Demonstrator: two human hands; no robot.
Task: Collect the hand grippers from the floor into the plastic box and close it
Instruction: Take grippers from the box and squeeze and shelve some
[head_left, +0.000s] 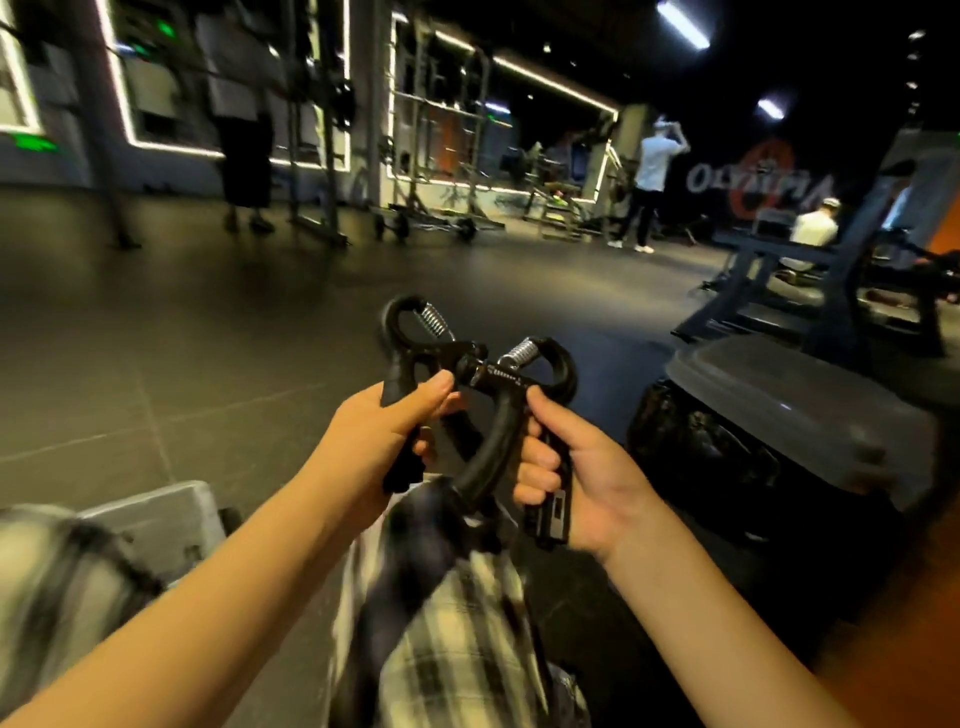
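Gym floor: dark tiles, racks and LED-edged mirrors at the back, a few people far off, and a weight bench to the right. The frame is motion-blurred at the bottom.

Step in hand, my read: collection, with the carry done and the drop-off pending. Both items are off the floor.

- Left hand grips the first hand gripper. Its fingers are curled round the handles, thumb on top. The spring loop sticks up above the fist.
- Right hand grips the second hand gripper. Its fingers are wrapped round the straight handle, and the curved handle hangs free toward the plaid clothing.
- The two heads meet or overlap in the middle. I can't tell if they're hooked together or just crossing in view.

The plastic box sits on the floor to the right of the right hand, near but not touching it. Dark contents show through the wall, probably more grippers, but it's too blurry to confirm. The translucent lid lies on top. I can't tell if it's latched or just resting.

Next move needs:
- One hand free to lift the lid, so either pass both grippers to one hand or set one down.
- Then swing right, drop both in, and press the lid shut.
- Risk: the springs or handles tangle on release.

I can't tell whether more grippers remain out of view.
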